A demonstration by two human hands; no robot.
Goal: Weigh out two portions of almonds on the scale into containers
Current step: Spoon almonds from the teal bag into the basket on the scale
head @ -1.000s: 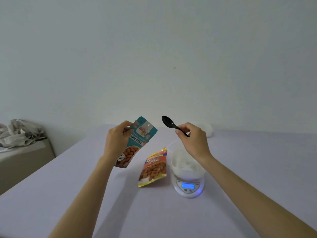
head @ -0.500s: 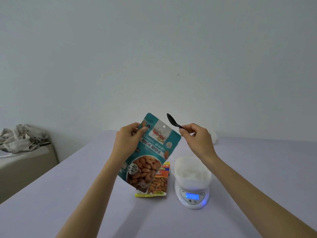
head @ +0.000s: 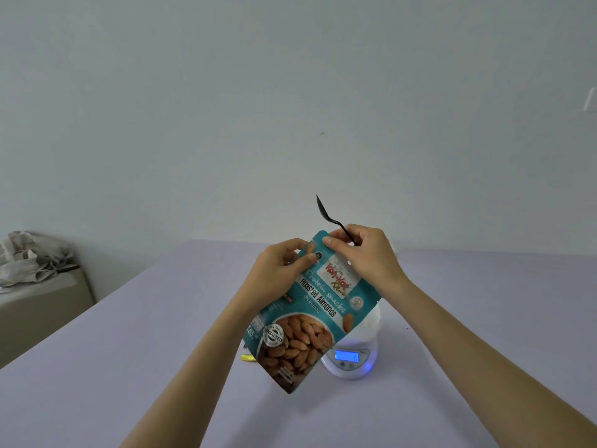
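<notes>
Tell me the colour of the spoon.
The spoon is black; the head view shows it best.

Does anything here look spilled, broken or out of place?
Nothing spilled or damaged. One awkward detail: the right hand pinches the top of the teal almond pouch while also holding a black spoon, bowl up.

A bag of almonds (head: 310, 315) is held up over the middle of the table (head: 145, 367), with the left hand (head: 277, 273) at its upper left edge and the right hand (head: 365, 253) at its top corner; a spoon (head: 326, 215) sticks up from the right hand above the bag. Behind the bag and to its right, a scale (head: 352, 360) stands on the table with a container (head: 371, 321) on it, partly hidden, while a corner of another packet (head: 248, 357) shows at the bag's lower left. Far left, beside the table, a heap of cloth (head: 32, 260) lies on a low ledge (head: 42, 302) against the wall (head: 290, 92).
</notes>
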